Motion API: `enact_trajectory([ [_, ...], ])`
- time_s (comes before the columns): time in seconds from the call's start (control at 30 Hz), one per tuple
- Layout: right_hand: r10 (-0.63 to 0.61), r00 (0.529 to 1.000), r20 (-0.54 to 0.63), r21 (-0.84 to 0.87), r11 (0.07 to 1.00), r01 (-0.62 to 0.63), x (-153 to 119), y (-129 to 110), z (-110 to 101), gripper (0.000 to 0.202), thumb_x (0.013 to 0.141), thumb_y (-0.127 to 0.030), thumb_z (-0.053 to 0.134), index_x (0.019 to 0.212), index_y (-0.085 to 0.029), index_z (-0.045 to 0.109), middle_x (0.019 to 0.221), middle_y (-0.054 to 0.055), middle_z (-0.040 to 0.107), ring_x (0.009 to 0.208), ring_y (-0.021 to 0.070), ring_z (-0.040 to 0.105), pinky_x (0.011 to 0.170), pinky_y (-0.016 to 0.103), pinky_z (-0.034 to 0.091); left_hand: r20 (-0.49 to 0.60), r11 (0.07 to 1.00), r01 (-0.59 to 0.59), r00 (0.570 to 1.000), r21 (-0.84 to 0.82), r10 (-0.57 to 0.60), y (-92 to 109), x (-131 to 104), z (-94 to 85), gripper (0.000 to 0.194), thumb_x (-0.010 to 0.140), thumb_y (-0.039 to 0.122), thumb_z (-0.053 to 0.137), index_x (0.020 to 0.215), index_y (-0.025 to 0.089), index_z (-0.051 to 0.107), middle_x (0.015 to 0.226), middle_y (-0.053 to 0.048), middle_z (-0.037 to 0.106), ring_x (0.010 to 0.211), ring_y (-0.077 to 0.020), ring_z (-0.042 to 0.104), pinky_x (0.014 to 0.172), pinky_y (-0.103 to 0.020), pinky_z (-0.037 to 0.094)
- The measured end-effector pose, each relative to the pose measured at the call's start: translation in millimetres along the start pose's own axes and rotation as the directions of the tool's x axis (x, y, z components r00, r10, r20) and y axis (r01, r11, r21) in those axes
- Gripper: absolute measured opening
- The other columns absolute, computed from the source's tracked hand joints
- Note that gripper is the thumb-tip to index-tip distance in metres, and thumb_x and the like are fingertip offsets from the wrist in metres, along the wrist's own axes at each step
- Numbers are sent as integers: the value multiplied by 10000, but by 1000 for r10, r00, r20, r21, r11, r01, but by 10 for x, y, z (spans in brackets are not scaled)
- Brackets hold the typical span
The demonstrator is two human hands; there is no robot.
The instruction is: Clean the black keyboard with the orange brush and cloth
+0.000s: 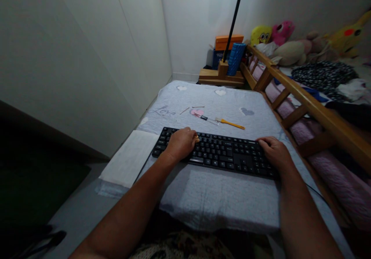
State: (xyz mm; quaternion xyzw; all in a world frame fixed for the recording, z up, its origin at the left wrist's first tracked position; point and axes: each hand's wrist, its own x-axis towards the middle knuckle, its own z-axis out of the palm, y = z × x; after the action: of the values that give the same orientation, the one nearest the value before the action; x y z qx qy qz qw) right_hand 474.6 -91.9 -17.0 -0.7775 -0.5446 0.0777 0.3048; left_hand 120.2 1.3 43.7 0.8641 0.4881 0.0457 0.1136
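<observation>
A black keyboard (214, 150) lies flat on the cloth-covered table. Over its left half, my left hand (182, 143) is closed around a small tan piece, perhaps cloth or sponge, pressed to the keys; only an edge of it (197, 139) shows. At the keyboard's right end, my right hand (274, 152) grips the edge, thumb toward the top corner. Beyond the keyboard lie a brush (232, 124) with a yellow handle, a wire keycap puller (204, 118) with a dark middle, and two thin cotton swabs (184, 110).
A folded white cloth (129, 156) rests at the table's left edge. Pale cabinet doors (95, 58) stand on the left. A wooden bed rail (307, 100) runs along the right, with plush toys behind it. The keyboard's cable (315, 191) trails off to the right.
</observation>
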Motion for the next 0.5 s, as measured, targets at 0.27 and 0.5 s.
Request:
enact_trajectory([
  [0.27,4,1000,18,-9,1000,-4,11,9,5,340,827,-411,466,824,-198,731,967,111,741,966,266,665,927,383,478,77,997,-56,995,-46,60,-9,-141,-40,271,974,339,523,974,182,745,1003,-91,717,915,-217,667,805,-308,471],
  [0.5,8,1000,13,-16,1000,-8,5,-7,0,344,833,-405,463,831,-196,736,983,114,741,973,262,667,942,383,478,106,995,-84,990,-63,90,44,-308,-66,266,981,302,512,981,179,748,993,-81,699,921,-205,662,812,-297,469],
])
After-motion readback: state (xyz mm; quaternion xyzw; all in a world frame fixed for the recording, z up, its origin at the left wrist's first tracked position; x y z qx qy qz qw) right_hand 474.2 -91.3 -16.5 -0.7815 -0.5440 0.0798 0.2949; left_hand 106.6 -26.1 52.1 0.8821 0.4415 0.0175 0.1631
